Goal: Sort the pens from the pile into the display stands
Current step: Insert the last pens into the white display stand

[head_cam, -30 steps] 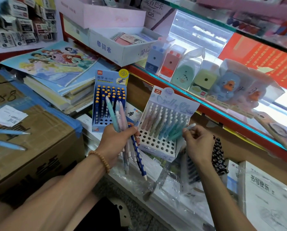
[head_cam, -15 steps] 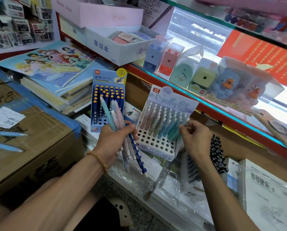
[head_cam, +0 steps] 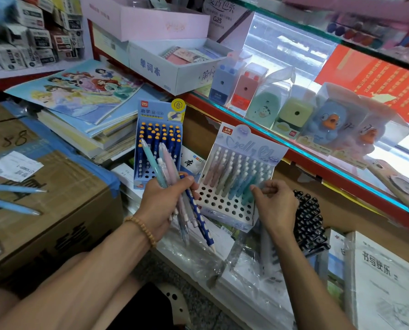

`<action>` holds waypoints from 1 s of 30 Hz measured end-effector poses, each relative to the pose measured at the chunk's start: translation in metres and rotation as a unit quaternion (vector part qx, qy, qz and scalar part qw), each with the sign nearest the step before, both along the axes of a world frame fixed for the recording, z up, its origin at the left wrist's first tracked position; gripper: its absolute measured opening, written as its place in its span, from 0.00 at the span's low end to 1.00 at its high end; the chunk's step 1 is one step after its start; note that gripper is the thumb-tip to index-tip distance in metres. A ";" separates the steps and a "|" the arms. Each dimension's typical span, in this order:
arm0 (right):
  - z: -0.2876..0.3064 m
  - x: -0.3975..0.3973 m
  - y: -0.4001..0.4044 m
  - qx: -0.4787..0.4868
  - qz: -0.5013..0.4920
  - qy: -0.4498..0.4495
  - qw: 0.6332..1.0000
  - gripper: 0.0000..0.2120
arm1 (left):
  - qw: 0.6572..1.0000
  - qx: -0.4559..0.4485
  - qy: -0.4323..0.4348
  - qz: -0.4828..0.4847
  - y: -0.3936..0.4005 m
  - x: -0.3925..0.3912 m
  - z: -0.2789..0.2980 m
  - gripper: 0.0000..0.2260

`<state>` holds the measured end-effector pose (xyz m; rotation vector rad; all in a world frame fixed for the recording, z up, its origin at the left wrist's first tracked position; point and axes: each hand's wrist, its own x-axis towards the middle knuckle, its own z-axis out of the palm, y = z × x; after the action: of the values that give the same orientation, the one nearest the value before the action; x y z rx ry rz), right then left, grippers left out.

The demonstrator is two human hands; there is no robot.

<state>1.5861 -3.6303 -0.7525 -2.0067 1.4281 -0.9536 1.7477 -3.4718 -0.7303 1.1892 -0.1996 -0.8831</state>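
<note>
1. Left hand grips a bunch of pens, fingers curled round them; pastel barrels stick up, and a dark blue dotted pen pokes down and out below the fist.
2. Right hand is at the lower right corner of the white stand. Fingers are curled and pinch the top of a teal pen that sits in a hole there.
3. White stand: rear rows are filled with pastel pens, front rows are open holes. It leans back against the shelf edge.
4. Blue stand sits just left of it, mostly full of dark blue pens with yellow tips, a few holes free at the bottom.
5. Two loose light blue pens lie on the cardboard box, well apart from the stands.
6. Risks, judged:
   - Pushing on the corner could tip or slide the white stand, as it only leans.
   - The dotted pen hangs loosest in the left-hand bunch and could slip out onto the plastic wrap.
   - The dotted pen belongs in the blue stand; pastel colours are easy to mix up.
</note>
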 end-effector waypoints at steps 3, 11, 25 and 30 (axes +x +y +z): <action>0.017 0.005 0.026 -0.024 0.042 -0.023 0.999 0.08 | 1.000 0.002 -0.003 0.021 0.000 0.001 0.001 0.01; 0.040 0.050 0.075 0.188 0.421 0.003 0.887 0.07 | 0.997 0.010 0.013 0.082 0.007 0.014 0.007 0.06; 0.029 0.094 0.064 0.269 0.329 -0.164 0.890 0.03 | 0.970 -0.002 0.064 0.233 0.044 0.083 0.009 0.11; 0.014 0.138 0.052 0.191 0.285 -0.185 0.921 0.06 | 0.966 0.005 0.066 0.248 0.053 0.088 0.008 0.10</action>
<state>1.7240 -3.5781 -0.7387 -1.6823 0.6907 -0.6760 1.8359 -3.4184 -0.7222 1.1161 0.2069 -0.5172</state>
